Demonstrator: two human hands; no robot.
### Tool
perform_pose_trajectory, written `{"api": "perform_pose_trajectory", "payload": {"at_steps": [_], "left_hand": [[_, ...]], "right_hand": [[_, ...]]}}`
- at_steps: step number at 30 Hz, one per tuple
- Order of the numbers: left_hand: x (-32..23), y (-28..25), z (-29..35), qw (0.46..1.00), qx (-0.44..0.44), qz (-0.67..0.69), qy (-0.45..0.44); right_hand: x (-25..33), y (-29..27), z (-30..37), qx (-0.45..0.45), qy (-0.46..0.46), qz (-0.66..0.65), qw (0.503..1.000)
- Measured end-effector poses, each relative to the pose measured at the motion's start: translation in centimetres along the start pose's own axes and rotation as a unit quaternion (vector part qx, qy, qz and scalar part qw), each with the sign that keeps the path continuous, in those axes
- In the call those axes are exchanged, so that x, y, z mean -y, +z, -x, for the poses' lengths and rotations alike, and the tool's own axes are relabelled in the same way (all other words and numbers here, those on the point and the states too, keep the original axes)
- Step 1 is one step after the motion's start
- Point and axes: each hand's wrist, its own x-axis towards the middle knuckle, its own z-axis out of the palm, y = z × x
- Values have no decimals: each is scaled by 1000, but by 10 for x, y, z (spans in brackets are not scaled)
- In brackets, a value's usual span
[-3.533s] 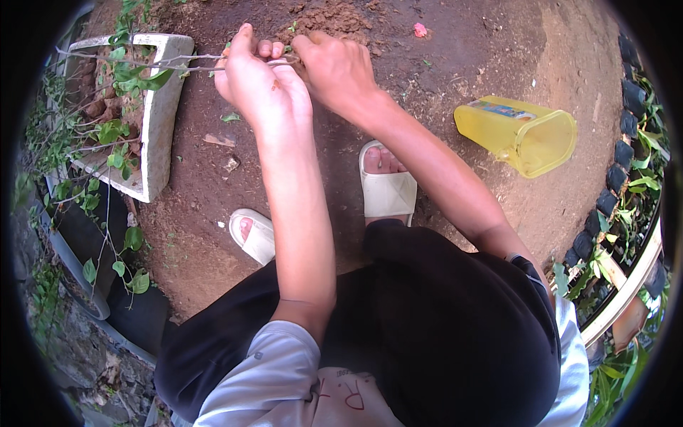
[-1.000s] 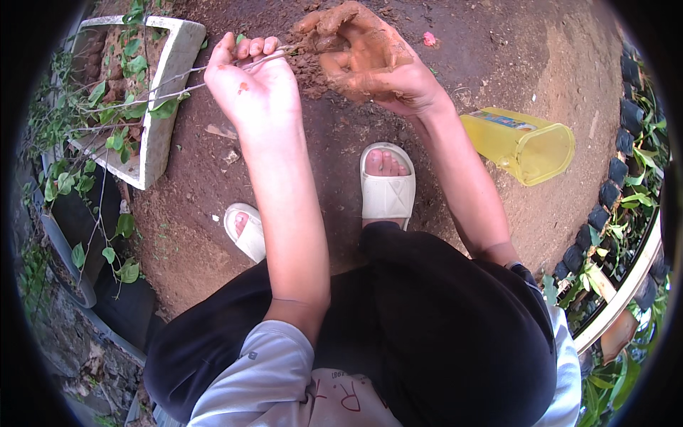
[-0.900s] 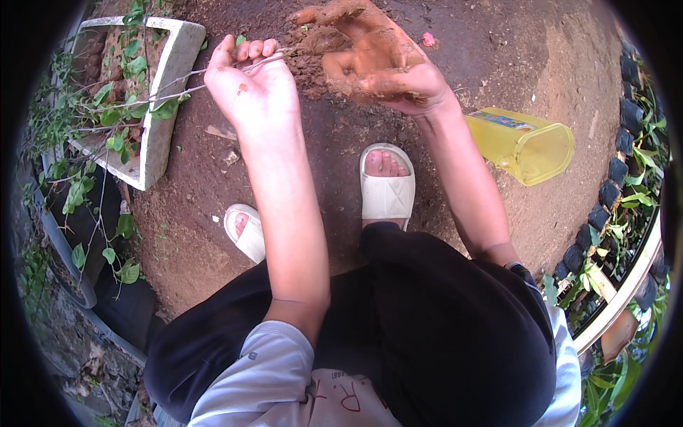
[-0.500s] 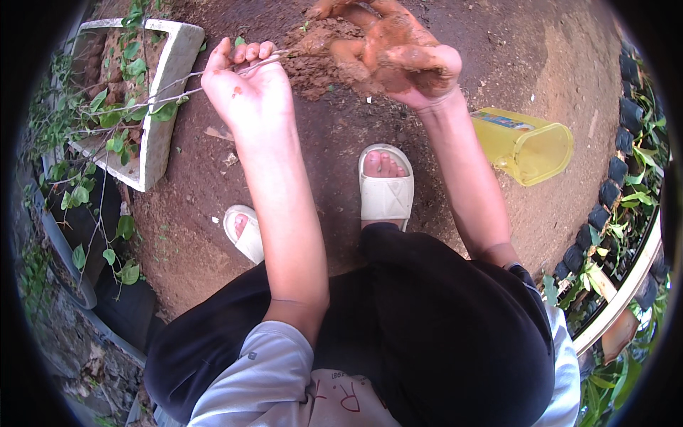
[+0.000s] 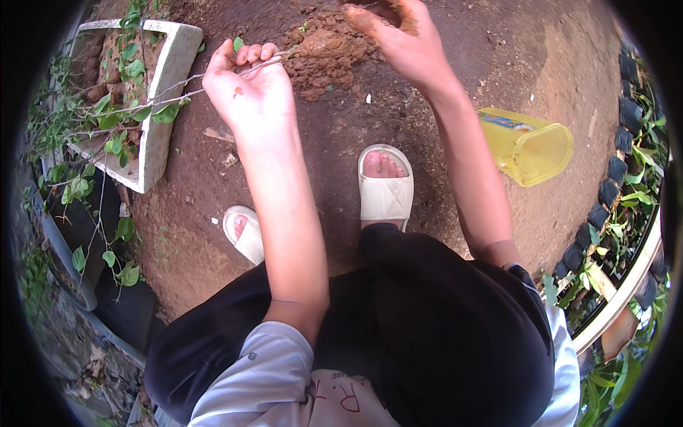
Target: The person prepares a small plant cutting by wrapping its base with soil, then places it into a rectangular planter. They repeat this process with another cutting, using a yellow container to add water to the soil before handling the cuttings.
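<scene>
Clamps thin woody stems between the thumb and curled fingers of the left hand, palm turned up and marked with a small reddish smear. Holds them nearly level, with the right-hand ends at the edge of a heap of wet brown mud; cannot tell whether touching it. Trails the other ends leftward over the rim of a white planter with brown clods inside, among green leaves. Spreads the muddy thumb and fingers of the right hand apart, to the right of the heap, partly cut off by the upper edge of the view. Stretches both bare forearms over reddish-brown ground. Wears cream slides, one beside the left forearm, the other between the arms, with black trousers and a pale shirt. Has a translucent yellow container lying on its side just beside the right forearm. Farther out, has a curved row of black bag-like pots along the right, bordered by green plants
</scene>
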Motion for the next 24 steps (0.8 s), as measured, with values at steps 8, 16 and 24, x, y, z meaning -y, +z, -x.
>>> {"api": "perform_pose_trajectory", "payload": {"at_steps": [8, 16, 24], "left_hand": [[7, 5, 9, 998, 32, -8, -44], [7, 3, 3, 999, 26, -10, -42], [6, 5, 4, 997, 65, -40, -19]], "right_hand": [[-20, 34, 8, 52, 188, -212, 958], [-58, 62, 7, -59, 166, -94, 980], [-39, 39, 12, 34, 198, -385, 901]]}}
